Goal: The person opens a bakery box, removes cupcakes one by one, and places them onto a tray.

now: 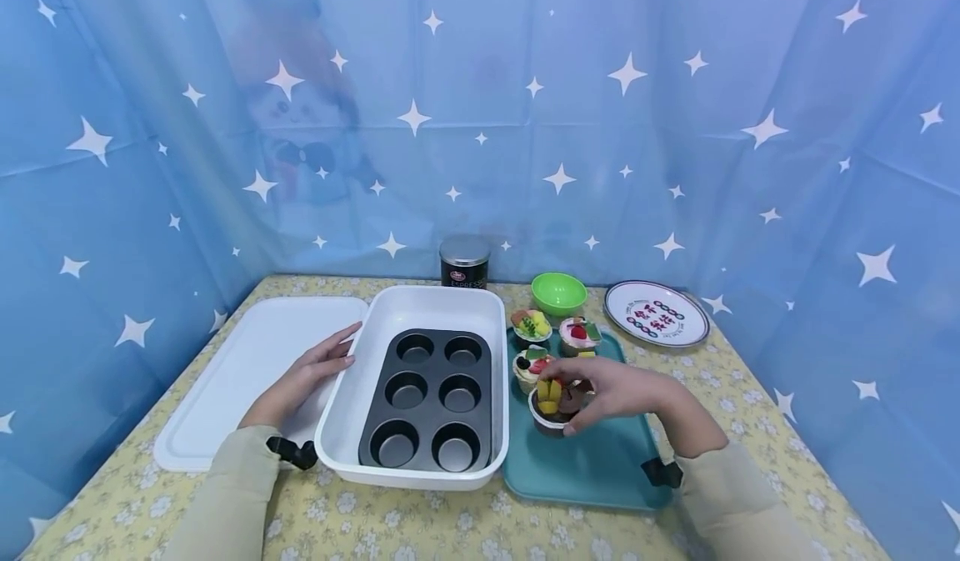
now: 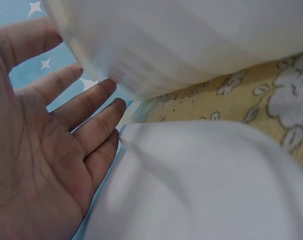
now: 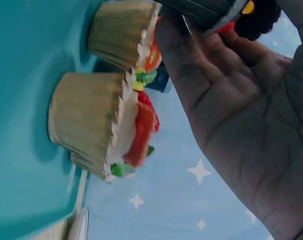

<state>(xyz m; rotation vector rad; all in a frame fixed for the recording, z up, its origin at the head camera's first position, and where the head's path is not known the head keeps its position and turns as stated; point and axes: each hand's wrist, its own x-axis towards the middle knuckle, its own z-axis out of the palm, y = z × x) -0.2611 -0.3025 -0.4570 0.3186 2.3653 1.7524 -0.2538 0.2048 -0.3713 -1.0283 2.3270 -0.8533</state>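
Your left hand (image 1: 311, 375) lies flat and relaxed on the white lid (image 1: 247, 369), fingertips against the white tub (image 1: 420, 303) that holds the 6-cup muffin tin (image 1: 431, 403). On the teal tray (image 1: 600, 469), your right hand (image 1: 611, 392) curls round the dark cupcake (image 1: 553, 407), with 3 other cupcakes just behind

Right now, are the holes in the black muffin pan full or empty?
Empty. In the head view all six cups of the muffin pan show bare dark bottoms. The cupcakes sit on the teal tray, one under the right hand.
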